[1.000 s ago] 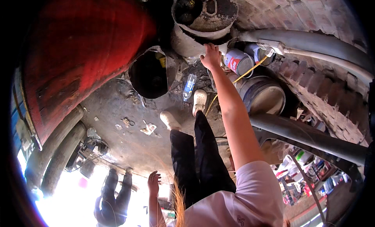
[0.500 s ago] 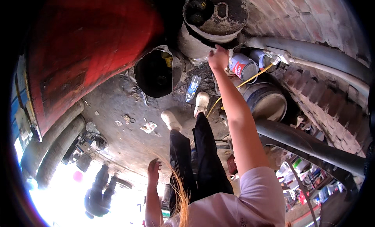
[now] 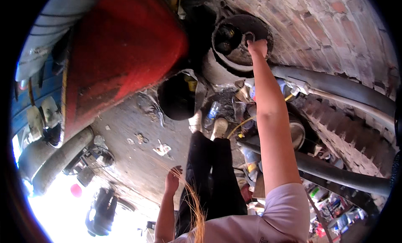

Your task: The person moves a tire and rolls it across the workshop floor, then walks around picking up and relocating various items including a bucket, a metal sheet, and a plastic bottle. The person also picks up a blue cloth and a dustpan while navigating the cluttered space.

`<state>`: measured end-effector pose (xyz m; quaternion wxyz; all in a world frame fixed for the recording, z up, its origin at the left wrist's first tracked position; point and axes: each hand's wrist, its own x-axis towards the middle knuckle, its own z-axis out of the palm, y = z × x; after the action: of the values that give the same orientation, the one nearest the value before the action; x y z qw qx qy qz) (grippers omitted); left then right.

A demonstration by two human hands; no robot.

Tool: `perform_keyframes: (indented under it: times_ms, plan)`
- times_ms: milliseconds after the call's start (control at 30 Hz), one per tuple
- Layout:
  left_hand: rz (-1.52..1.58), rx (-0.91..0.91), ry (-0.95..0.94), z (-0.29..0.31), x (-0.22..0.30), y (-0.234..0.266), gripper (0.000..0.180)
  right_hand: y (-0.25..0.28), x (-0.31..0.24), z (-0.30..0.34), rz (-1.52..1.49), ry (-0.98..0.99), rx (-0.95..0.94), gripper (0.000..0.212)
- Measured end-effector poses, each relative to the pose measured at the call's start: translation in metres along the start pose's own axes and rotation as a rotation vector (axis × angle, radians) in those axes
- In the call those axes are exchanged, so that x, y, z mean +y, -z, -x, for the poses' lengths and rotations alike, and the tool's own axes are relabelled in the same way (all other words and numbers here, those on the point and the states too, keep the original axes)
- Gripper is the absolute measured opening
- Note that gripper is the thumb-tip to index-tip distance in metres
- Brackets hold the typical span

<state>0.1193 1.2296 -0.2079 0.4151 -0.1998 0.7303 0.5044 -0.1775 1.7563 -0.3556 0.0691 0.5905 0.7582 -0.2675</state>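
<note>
My right arm reaches far forward, and my right hand (image 3: 258, 47) is closed at a metal loop handle (image 3: 250, 35). That handle stands up from a dark round lid (image 3: 239, 24) with a large hole on its left side. The lid sits inside the rim of a worn, broken-edged drum (image 3: 215, 69) against the brick wall. My fingertips are small here, but they appear wrapped round the loop. My left hand (image 3: 172, 180) hangs beside my leg, fingers loosely apart, holding nothing.
A second open drum (image 3: 200, 96) stands nearer, left of centre. A large red panel (image 3: 125, 54) fills the left. On the floor lies a plastic bottle (image 3: 213, 110). Grey pipes (image 3: 343, 86) and a yellow cable (image 3: 240, 126) run on the right. A person (image 3: 101, 211) is behind left.
My right hand has moved forward and right, from beside the drum's lower wall to the lid's handle. I have stepped closer to the drums. My left hand still hangs low.
</note>
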Motion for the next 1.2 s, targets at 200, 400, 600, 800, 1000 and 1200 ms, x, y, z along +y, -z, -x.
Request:
perform_keyframes:
  times_ms: [200, 400, 600, 800, 1000, 1200]
  plan:
    - [-0.102, 0.04, 0.086, -0.036, -0.002, 0.045, 0.026, -0.027, -0.005, -0.021, -0.213, 0.182, -0.148, 0.044]
    - [-0.064, 0.008, 0.071, -0.049, 0.022, 0.061, 0.026, -0.009, -0.011, 0.006, -0.719, -0.184, -0.274, 0.04]
    - [-0.024, -0.073, 0.067, -0.06, 0.05, 0.051, 0.024, 0.012, 0.036, 0.049, -0.701, -0.249, -0.149, 0.058]
    - [-0.126, -0.096, 0.021, -0.06, 0.065, 0.04, 0.026, 0.022, 0.079, 0.096, -0.661, -0.296, -0.16, 0.059]
    - [-0.26, -0.125, -0.078, -0.074, 0.048, 0.03, 0.021, 0.049, 0.101, 0.144, -0.776, -0.346, -0.228, 0.043]
    - [-0.393, -0.168, -0.287, -0.137, 0.105, -0.034, 0.02, 0.092, 0.112, 0.198, -0.798, -0.351, -0.275, 0.041]
